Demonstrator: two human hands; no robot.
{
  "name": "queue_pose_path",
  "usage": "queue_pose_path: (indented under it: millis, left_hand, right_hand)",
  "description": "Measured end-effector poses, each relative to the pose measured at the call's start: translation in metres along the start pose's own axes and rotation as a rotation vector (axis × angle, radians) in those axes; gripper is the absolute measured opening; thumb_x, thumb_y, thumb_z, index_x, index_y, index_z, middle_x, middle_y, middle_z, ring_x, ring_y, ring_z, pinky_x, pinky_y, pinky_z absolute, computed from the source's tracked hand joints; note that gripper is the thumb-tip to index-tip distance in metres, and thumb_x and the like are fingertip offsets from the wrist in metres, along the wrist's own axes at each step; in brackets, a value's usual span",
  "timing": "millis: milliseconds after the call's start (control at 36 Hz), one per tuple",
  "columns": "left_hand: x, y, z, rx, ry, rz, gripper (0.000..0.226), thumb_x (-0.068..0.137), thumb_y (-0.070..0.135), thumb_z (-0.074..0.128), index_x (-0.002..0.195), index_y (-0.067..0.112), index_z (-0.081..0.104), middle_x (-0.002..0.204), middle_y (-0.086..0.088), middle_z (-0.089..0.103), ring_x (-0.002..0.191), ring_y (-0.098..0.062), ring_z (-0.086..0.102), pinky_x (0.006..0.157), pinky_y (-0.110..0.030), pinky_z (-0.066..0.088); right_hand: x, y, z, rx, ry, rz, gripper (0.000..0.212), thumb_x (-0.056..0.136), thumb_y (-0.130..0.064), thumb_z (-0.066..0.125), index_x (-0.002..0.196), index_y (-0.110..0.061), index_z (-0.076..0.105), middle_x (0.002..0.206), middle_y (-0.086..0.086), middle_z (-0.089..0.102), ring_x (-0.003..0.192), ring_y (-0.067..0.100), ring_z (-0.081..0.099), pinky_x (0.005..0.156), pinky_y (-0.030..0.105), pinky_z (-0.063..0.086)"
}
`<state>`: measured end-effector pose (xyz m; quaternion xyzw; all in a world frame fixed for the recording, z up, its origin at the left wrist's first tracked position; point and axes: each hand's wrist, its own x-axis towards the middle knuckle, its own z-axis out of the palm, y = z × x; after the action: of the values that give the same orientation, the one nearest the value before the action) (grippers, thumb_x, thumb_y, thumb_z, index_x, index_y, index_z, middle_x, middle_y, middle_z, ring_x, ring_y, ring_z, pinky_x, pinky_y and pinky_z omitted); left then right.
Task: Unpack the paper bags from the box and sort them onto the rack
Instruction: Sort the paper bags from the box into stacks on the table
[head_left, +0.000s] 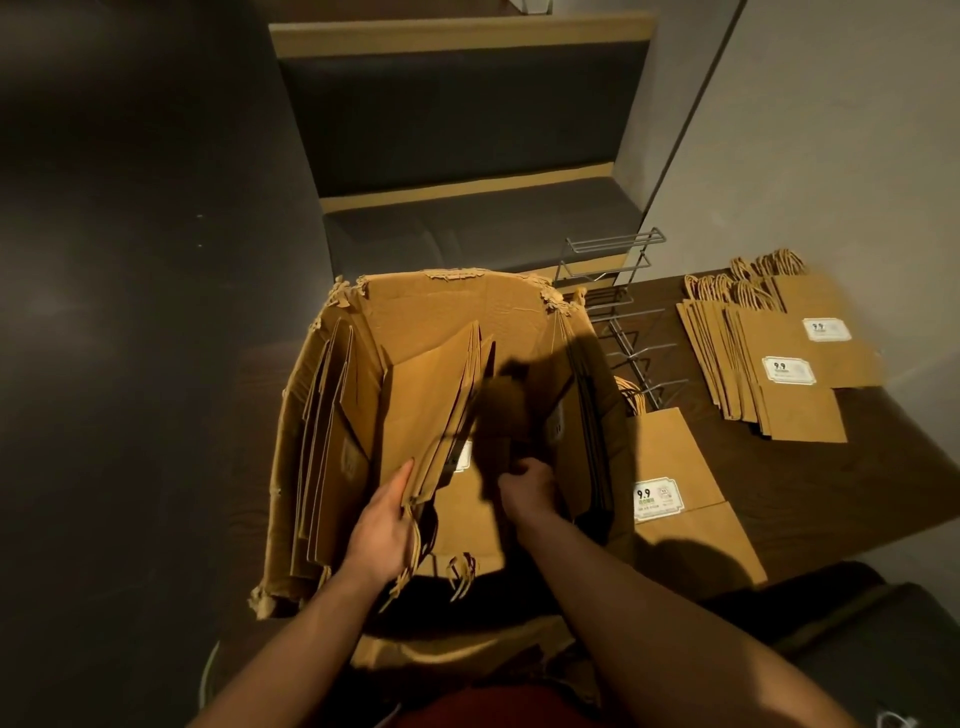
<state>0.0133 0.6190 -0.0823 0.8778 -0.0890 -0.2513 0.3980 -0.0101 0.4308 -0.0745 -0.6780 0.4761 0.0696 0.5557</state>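
An open cardboard box (457, 301) stands in front of me with brown paper bags upright inside. My left hand (382, 525) holds a tilted bundle of bags (431, 410) near its handle end, thumb against the front face. My right hand (527, 486) reaches into the shadowed middle of the box, fingers curled down among the bags; what they hold is hidden. More bags (324, 441) lean on the left wall. A grey wire rack (618, 312) stands on the table just right of the box.
One labelled bag (680, 493) lies flat beside the box. Two fanned stacks of bags (769, 358) lie further right on the dark table (883, 467). A grey bench seat (467, 223) runs behind, and a pale wall (805, 156) at right.
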Motion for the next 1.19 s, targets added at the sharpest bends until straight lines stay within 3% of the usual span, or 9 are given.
queue_pose_path:
  millis: [139, 333, 417, 472, 556, 639, 750, 917, 1194]
  left_hand:
    - [0.002, -0.001, -0.004, -0.096, -0.021, -0.032, 0.063, 0.099, 0.010, 0.047, 0.153, 0.034, 0.024, 0.158, 0.003, 0.029, 0.143, -0.017, 0.029, 0.120, -0.043, 0.024]
    - [0.008, -0.019, 0.001, -0.081, -0.206, 0.029, 0.057, 0.087, 0.065, 0.052, 0.141, 0.055, 0.036, 0.154, 0.015, 0.033, 0.139, -0.005, 0.033, 0.117, -0.039, 0.029]
    - [-0.005, 0.009, -0.001, 0.007, -0.305, 0.006, 0.081, 0.089, 0.037, 0.058, 0.153, 0.042, 0.009, 0.158, 0.014, 0.011, 0.145, -0.011, 0.016, 0.121, -0.039, 0.018]
    - [-0.013, 0.020, -0.006, 0.026, -0.341, 0.019, 0.092, 0.088, 0.023, 0.061, 0.155, 0.036, -0.001, 0.160, 0.009, 0.004, 0.148, -0.017, 0.006, 0.119, -0.037, 0.014]
    - [-0.018, 0.022, -0.014, -0.047, -0.387, 0.049, 0.078, 0.086, 0.038, 0.058, 0.152, 0.041, 0.016, 0.159, 0.009, 0.008, 0.148, -0.015, 0.007, 0.116, -0.029, 0.013]
    - [-0.014, 0.033, -0.026, -0.341, -0.232, -0.088, 0.045, 0.091, 0.043, 0.055, 0.136, 0.041, 0.048, 0.143, 0.007, 0.045, 0.131, -0.012, 0.044, 0.112, -0.032, 0.034]
    - [-0.001, 0.035, -0.044, -0.537, 0.100, -0.314, 0.061, 0.091, 0.040, 0.061, 0.146, 0.030, 0.037, 0.139, -0.005, 0.052, 0.121, -0.028, 0.053, 0.108, -0.051, 0.039]
    - [-0.012, 0.072, -0.062, -1.119, -0.201, -0.447, 0.033, 0.094, 0.037, 0.055, 0.120, 0.018, 0.059, 0.108, -0.018, 0.070, 0.103, -0.037, 0.062, 0.090, -0.051, 0.050]
    - [-0.011, 0.152, -0.064, -1.076, -0.254, -0.123, 0.025, 0.092, -0.002, 0.049, 0.111, 0.013, 0.058, 0.087, -0.011, 0.075, 0.074, -0.025, 0.072, 0.063, -0.041, 0.062]
  right_hand:
    - [-0.017, -0.017, 0.004, 0.058, -0.171, -0.088, 0.017, 0.097, -0.017, 0.053, 0.106, -0.013, 0.067, 0.088, 0.002, 0.065, 0.070, 0.013, 0.059, 0.047, 0.020, 0.042]
    - [-0.025, -0.046, 0.006, 0.097, -0.191, -0.178, 0.035, 0.100, -0.038, 0.043, 0.103, -0.011, 0.066, 0.087, 0.000, 0.063, 0.083, 0.018, 0.058, 0.059, 0.024, 0.039]
    - [-0.029, -0.051, 0.016, 0.000, -0.293, -0.142, 0.051, 0.092, -0.052, 0.051, 0.126, -0.014, 0.056, 0.118, 0.003, 0.061, 0.104, 0.020, 0.056, 0.080, 0.030, 0.047]
    - [-0.030, -0.051, 0.016, -0.114, -0.266, -0.171, 0.044, 0.089, -0.033, 0.061, 0.127, -0.011, 0.054, 0.124, 0.007, 0.059, 0.108, 0.023, 0.056, 0.088, 0.032, 0.047]
    - [-0.025, -0.052, 0.008, -0.238, -0.214, -0.195, 0.035, 0.087, -0.007, 0.052, 0.122, -0.008, 0.055, 0.119, 0.011, 0.060, 0.108, 0.027, 0.057, 0.080, 0.030, 0.046]
    - [-0.028, -0.057, -0.008, -0.215, -0.223, -0.244, 0.028, 0.082, -0.008, 0.058, 0.110, -0.012, 0.061, 0.105, 0.007, 0.064, 0.097, 0.025, 0.060, 0.074, 0.031, 0.051]
    - [-0.038, -0.074, -0.047, -0.050, -0.438, -0.250, 0.019, 0.085, -0.008, 0.063, 0.103, -0.014, 0.059, 0.101, 0.009, 0.063, 0.096, 0.029, 0.063, 0.075, 0.039, 0.056]
    - [-0.044, -0.080, -0.099, 0.016, -0.611, -0.254, 0.023, 0.089, -0.009, 0.056, 0.112, -0.013, 0.053, 0.105, 0.011, 0.057, 0.094, 0.027, 0.060, 0.073, 0.035, 0.050]
    - [-0.027, -0.101, -0.160, 0.127, -0.232, -0.402, 0.052, 0.083, -0.036, 0.073, 0.125, -0.015, 0.051, 0.116, 0.007, 0.060, 0.098, 0.026, 0.065, 0.080, 0.043, 0.058]
